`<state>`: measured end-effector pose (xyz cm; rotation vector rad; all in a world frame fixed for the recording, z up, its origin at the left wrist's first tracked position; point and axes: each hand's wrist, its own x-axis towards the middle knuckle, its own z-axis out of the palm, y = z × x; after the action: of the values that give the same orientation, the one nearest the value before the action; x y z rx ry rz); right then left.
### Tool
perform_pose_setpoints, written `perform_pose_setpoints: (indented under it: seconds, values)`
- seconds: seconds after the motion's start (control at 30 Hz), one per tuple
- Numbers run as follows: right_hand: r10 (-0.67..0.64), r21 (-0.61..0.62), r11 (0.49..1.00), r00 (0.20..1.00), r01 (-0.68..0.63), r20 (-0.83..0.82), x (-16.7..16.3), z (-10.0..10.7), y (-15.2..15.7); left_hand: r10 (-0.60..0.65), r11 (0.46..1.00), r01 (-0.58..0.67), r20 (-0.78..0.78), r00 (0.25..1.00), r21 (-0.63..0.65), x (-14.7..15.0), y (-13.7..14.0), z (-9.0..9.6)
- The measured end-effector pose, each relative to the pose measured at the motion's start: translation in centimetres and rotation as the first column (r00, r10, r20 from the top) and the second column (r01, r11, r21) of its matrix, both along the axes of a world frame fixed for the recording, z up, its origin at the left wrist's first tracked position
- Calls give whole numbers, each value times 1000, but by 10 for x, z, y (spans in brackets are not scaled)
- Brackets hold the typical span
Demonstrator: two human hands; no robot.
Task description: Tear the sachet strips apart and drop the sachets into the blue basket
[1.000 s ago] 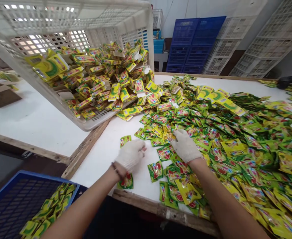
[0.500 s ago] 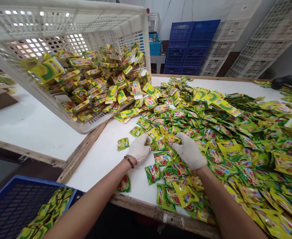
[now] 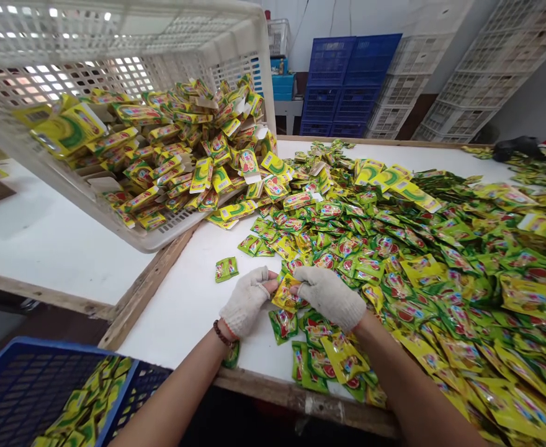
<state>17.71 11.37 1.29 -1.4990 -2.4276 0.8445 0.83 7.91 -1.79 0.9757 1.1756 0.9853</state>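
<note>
Both of my hands wear white knit gloves with the fingertips bare. Between them is a small yellow candy packet [image 3: 284, 294], its front facing up. My left hand [image 3: 249, 299] pinches its left edge between thumb and fingers. My right hand [image 3: 329, 294] grips the other side, its fingers partly covering the packet. Around them lies a wide heap of green and yellow packets [image 3: 394, 279], many with red fruit prints. One green packet [image 3: 227, 269] lies apart on the white tabletop [image 3: 184, 304], left of my left hand.
A tilted white crate [image 3: 152, 242] at the upper left spills small yellow cartons [image 3: 161, 149] onto the table. A blue crate [image 3: 17, 385] holding packets stands below the table edge. Stacked blue crates [image 3: 338, 87] and white crates [image 3: 478, 93] line the back.
My hands have come closer together and nearer to me, lifting a yellow packet off the heap. Both now hold it. The view has shifted slightly.
</note>
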Motion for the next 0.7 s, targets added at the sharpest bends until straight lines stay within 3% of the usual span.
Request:
perform_pose_setpoints:
  seconds: [0.17,0.3,0.43,0.5,0.57,0.63,0.7]
  values:
    - [92,31,995,995,-93,44,4,-1,1,-48,997,57,-146,988,59,0,0,0]
    - [-3,42,999,1000,2,18,5,0,3,-30,999,31,-33,999,24,3,-3,3]
    - [-116,59,991,989,122,-91,1,-3,1,22,997,-20,-25,999,69,5,-1,-1]
    - [-250,-1,966,933,259,-259,-2,-8,-2,76,992,-76,-1,997,102,5,1,-5]
    - [-325,-109,944,834,310,-446,-6,-13,-5,119,987,-121,28,993,108,6,4,-7]
    - [-314,-234,948,763,217,-565,-8,-16,-6,125,983,-121,-15,992,137,6,8,-5]
    - [-342,-365,921,730,135,-592,-9,-15,-6,97,967,-57,-154,983,247,4,17,3]
